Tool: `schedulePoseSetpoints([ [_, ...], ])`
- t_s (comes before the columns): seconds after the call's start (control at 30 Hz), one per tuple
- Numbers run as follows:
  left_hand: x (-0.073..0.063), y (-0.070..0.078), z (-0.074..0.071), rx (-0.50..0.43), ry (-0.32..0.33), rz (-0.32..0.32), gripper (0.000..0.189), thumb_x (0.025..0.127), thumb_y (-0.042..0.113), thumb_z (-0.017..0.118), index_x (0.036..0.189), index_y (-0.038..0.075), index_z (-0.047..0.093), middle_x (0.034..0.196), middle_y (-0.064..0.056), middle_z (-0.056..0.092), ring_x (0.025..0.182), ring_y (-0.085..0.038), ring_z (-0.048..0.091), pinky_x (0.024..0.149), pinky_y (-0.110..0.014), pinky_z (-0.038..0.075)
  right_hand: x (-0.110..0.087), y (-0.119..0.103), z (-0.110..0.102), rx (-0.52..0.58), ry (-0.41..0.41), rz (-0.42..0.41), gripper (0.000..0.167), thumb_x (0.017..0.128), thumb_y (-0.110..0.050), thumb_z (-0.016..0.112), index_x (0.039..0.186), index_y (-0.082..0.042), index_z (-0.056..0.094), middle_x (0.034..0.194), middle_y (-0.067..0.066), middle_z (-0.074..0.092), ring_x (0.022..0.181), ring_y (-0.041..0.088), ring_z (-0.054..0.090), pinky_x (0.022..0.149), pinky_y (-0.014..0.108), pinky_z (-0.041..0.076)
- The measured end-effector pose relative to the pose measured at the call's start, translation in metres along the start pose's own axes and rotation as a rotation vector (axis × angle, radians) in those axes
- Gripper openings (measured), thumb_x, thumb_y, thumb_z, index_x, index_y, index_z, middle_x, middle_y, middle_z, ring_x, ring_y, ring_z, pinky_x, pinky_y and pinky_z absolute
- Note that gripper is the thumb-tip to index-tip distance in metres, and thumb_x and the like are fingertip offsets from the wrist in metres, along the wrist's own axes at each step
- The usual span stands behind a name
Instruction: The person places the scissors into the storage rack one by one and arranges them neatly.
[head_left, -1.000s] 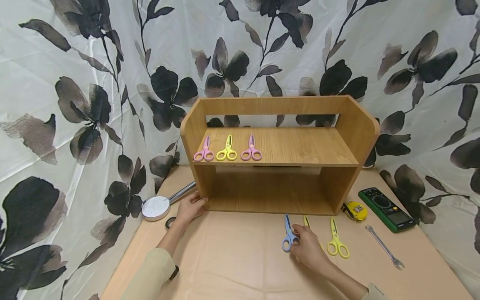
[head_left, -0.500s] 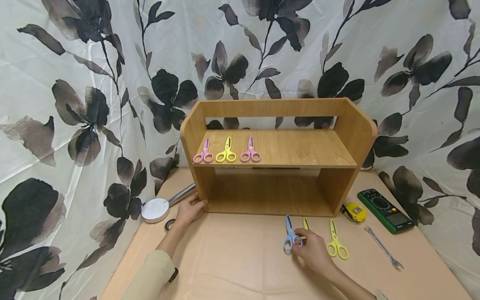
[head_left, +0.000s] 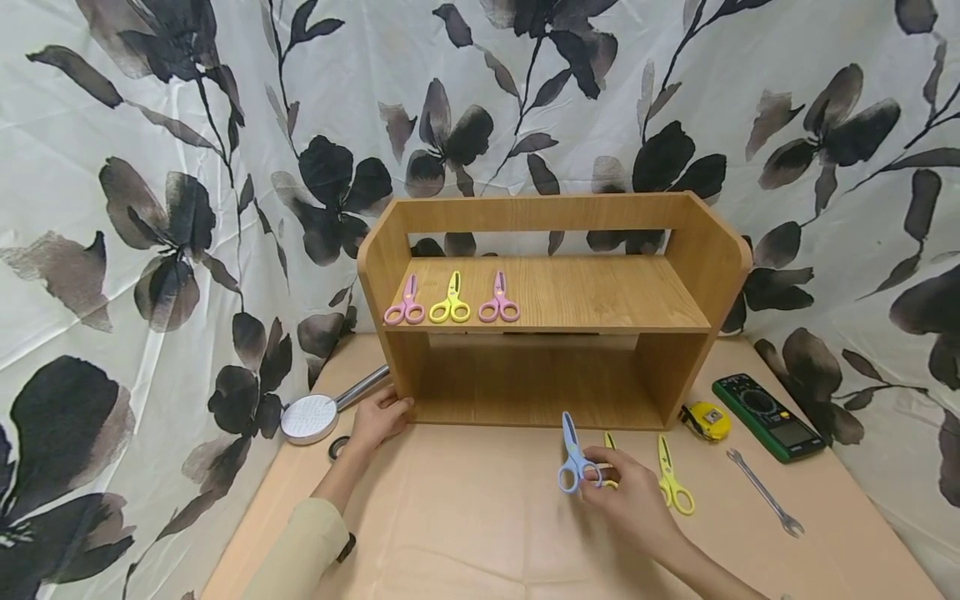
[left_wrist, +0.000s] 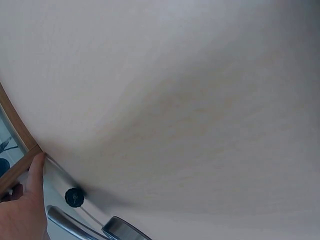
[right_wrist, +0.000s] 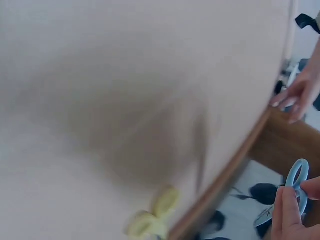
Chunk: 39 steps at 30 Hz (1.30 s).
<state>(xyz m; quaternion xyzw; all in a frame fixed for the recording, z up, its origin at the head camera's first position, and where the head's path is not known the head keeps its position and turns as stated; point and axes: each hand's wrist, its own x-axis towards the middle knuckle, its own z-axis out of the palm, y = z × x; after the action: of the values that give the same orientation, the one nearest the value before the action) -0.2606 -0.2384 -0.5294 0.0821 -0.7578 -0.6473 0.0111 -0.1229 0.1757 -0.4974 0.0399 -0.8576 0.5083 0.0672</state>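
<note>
Blue scissors point(head_left: 573, 454) are pinched at their finger loops by my right hand point(head_left: 630, 504), blades toward the shelf; the right wrist view shows thumb and fingers on the blue loop point(right_wrist: 299, 172). Beneath that hand lie yellow scissors point(head_left: 610, 440), partly covered, and more yellow scissors point(head_left: 675, 479) lie to its right. My left hand point(head_left: 381, 418) grips the lower front left corner of a two-tier wooden shelf point(head_left: 600, 292). On its upper board stand pink scissors point(head_left: 405, 304), yellow scissors point(head_left: 451, 302) and another pink pair point(head_left: 499, 302) in a row at the left.
A round white-faced tool with a metal handle point(head_left: 309, 419) and a black ring point(head_left: 339, 447) lie left of the shelf. On the right are a yellow tape measure point(head_left: 707, 422), a green-cased multimeter point(head_left: 768, 417) and a wrench point(head_left: 767, 493). A floral curtain point(head_left: 510, 108) hangs behind.
My right hand has lifted the blue scissors from among the yellow pairs, tilting them and bringing their blades nearer the shelf. My left hand keeps its grip on the shelf corner.
</note>
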Motion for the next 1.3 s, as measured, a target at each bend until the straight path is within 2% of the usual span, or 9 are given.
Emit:
schedulePoseSetpoints([
  [0.2,-0.001,0.001,0.000,0.010,-0.004,-0.002,0.054,0.098,0.014,0.070,0.149,0.006,0.056,0.145,-0.022,0.061,0.122,-0.028,0.065,0.095,-0.043,0.062,-0.002,-0.032,-0.010,0.072,-0.024,-0.108,0.039,0.081,0.003,0.080,0.118,-0.005,0.073,0.106,0.008,0.075,0.090,0.012,0.074,0.071,0.021,0.062],
  [0.4,-0.001,0.001,0.000,0.006,-0.004,-0.005,0.054,0.098,0.014,0.070,0.149,0.006,0.055,0.145,-0.022,0.061,0.123,-0.028,0.065,0.095,-0.044,0.061,0.001,-0.063,-0.022,0.188,-0.051,-0.166,0.038,0.085,0.007,0.076,0.122,0.001,0.070,0.110,0.015,0.068,0.097,0.016,0.072,0.079,0.024,0.064],
  [0.53,-0.001,0.000,0.000,0.003,-0.009,-0.006,0.055,0.098,0.014,0.070,0.150,0.005,0.054,0.146,-0.023,0.060,0.124,-0.029,0.064,0.096,-0.045,0.061,0.008,-0.081,-0.029,0.188,-0.027,-0.219,0.037,0.086,0.007,0.076,0.121,0.000,0.069,0.110,0.014,0.067,0.096,0.013,0.072,0.080,0.024,0.063],
  [0.7,0.000,0.001,0.000,0.007,-0.013,-0.006,0.055,0.098,0.014,0.069,0.150,0.006,0.054,0.147,-0.023,0.060,0.128,-0.032,0.062,0.098,-0.048,0.060,0.020,-0.098,-0.038,0.135,0.001,-0.310,0.037,0.086,0.005,0.077,0.122,-0.001,0.069,0.108,0.011,0.069,0.093,0.008,0.072,0.078,0.022,0.063],
  [0.8,-0.001,0.002,-0.001,0.009,-0.016,-0.003,0.055,0.099,0.015,0.069,0.151,0.005,0.053,0.148,-0.024,0.059,0.128,-0.033,0.062,0.099,-0.049,0.059,0.030,-0.107,-0.042,0.109,0.014,-0.351,0.037,0.088,0.004,0.077,0.123,-0.001,0.069,0.109,0.010,0.069,0.095,0.007,0.073,0.079,0.020,0.063],
  [0.93,0.000,0.003,-0.001,0.010,-0.015,0.003,0.056,0.099,0.015,0.069,0.151,0.004,0.052,0.148,-0.025,0.058,0.128,-0.033,0.063,0.099,-0.050,0.059,0.050,-0.118,-0.046,0.089,0.043,-0.363,0.035,0.090,0.000,0.076,0.124,-0.002,0.069,0.111,0.011,0.069,0.096,0.011,0.073,0.079,0.016,0.061],
  [1.3,0.000,0.001,0.000,0.035,-0.021,-0.010,0.059,0.099,0.019,0.070,0.153,0.006,0.050,0.150,-0.022,0.057,0.131,-0.037,0.061,0.099,-0.047,0.060,0.117,-0.145,-0.051,-0.013,0.105,-0.392,0.035,0.089,-0.005,0.072,0.122,0.004,0.070,0.115,0.019,0.074,0.097,0.030,0.076,0.071,0.008,0.053],
])
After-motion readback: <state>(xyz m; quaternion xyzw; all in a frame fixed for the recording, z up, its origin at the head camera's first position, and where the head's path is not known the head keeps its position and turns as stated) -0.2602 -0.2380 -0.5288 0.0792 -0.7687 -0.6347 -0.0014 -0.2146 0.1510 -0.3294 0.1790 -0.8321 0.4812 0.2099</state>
